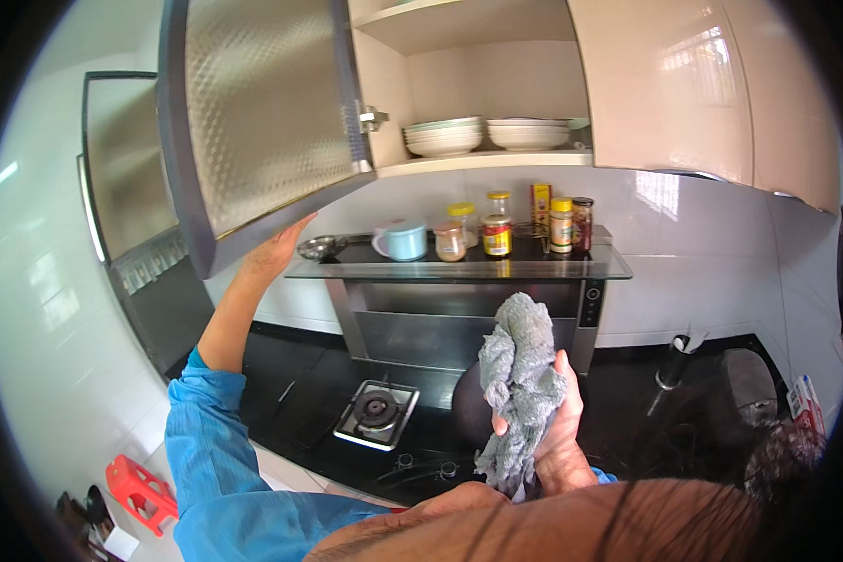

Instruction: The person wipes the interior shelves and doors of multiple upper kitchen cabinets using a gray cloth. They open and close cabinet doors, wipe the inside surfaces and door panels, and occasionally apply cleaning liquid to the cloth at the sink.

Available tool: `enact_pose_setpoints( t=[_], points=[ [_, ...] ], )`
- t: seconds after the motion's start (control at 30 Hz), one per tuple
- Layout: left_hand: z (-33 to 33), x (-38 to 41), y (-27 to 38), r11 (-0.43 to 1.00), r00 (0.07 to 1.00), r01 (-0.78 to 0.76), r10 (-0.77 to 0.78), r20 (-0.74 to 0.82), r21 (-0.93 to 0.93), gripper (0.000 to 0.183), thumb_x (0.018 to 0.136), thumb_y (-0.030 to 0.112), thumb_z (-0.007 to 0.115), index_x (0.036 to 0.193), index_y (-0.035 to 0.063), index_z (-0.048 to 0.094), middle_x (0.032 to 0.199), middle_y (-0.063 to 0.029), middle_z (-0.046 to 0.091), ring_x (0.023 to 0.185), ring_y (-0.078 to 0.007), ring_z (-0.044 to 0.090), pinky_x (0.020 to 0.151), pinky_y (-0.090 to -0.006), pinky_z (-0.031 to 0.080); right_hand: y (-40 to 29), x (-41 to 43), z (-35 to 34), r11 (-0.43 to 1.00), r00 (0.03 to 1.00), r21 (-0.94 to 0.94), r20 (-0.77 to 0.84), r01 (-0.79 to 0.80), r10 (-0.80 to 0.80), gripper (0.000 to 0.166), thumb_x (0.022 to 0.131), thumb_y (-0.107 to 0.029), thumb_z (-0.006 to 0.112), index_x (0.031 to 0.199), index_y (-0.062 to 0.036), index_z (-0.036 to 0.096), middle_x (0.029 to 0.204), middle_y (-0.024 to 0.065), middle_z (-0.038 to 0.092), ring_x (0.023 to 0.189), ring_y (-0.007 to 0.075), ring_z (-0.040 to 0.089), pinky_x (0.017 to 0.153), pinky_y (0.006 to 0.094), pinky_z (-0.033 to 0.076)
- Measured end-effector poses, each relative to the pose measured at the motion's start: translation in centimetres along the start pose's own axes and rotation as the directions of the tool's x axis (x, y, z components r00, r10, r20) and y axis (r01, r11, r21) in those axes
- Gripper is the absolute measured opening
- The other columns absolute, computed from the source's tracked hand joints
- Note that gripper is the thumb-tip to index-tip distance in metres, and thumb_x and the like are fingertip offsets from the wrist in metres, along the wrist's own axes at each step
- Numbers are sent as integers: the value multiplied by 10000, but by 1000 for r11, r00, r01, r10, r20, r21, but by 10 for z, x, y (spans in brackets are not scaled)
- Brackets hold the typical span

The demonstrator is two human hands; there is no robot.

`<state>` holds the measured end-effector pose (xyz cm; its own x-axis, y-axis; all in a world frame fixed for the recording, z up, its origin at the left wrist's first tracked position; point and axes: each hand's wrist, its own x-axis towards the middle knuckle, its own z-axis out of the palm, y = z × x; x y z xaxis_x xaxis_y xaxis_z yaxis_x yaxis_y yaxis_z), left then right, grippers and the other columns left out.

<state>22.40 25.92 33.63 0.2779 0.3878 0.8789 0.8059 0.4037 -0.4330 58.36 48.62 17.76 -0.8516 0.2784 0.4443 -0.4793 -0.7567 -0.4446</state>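
Note:
My right hand [564,421] holds a crumpled grey cloth [523,365] upright in front of the range hood, with the thumb along its right side. A raised cabinet door [267,112] with a textured translucent panel and dark frame stands open at upper left. At its lower edge is my left hand [275,251], fingers stretched up behind the frame. The door hides part of that hand, so its grip is unclear. Inside the open wall cabinet [485,160], two stacks of white dishes [444,137] sit on the bottom shelf.
Jars [497,235] and a light blue lidded mug [405,240] stand on the hood's glass top [456,270]. Below are a gas burner [376,413] and a dark pan [467,404], partly behind the cloth. A red plastic stool [140,492] is on the floor at left.

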Motion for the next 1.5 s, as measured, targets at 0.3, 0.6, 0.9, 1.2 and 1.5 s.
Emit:
enact_pose_setpoints(
  t=[0.3, 0.6, 0.9, 1.2, 1.5],
  points=[
    [-49, 2, 32, 634, 850, 515, -467, 246, -577, 231, 888, 113, 643, 1088, 0, 632, 1031, -68, 649, 982, -176, 579, 875, -300, 445, 50, 91, 25, 982, 992, -184, 100, -52, 71, 421, 968, -398, 435, 1194, -48, 498, 909, 103, 605, 580, 193, 598, 425, 307, 504],
    [-109, -12, 61, 667, 876, 449, -461, 145, -595, 333, 896, 57, 606, 1212, -26, 545, 1153, -77, 595, 1087, -177, 539, 965, -327, 414, 90, 171, 81, 953, 929, -265, 368, 147, -41, 355, 985, -364, 422, 1177, -78, 508, 909, 63, 594, 626, 148, 583, 423, 284, 472],
    [-175, 11, 110, 626, 865, 448, -484, 132, -639, 443, 836, 18, 512, 1263, -87, 456, 1210, -139, 555, 1145, -229, 538, 1026, -398, 402, 120, 199, 79, 962, 888, -215, 457, 167, -52, 372, 980, -374, 441, 1196, -78, 504, 938, 61, 601, 680, 147, 588, 466, 305, 480],
    [-187, 25, 114, 527, 792, 550, -576, 203, -649, 404, 1022, 264, 394, 1192, -79, 521, 1131, -136, 606, 1021, -202, 609, 909, -349, 503, 124, 194, 137, -8, 297, -404, 685, 915, -666, 451, 686, -92, 794, 1119, -81, 667, 1009, 118, 571, 874, 244, 574, 749, 322, 486],
    [-193, 16, 115, 572, 770, 588, -612, 181, -572, 386, 1010, 244, 437, 1192, -83, 536, 1097, -117, 621, 1014, -191, 615, 904, -326, 497, 148, 169, 157, -409, 81, -362, 823, 837, -562, 569, 579, -53, 690, 1126, -211, 680, 1055, 95, 591, 776, 246, 569, 587, 327, 497]
  ],
)
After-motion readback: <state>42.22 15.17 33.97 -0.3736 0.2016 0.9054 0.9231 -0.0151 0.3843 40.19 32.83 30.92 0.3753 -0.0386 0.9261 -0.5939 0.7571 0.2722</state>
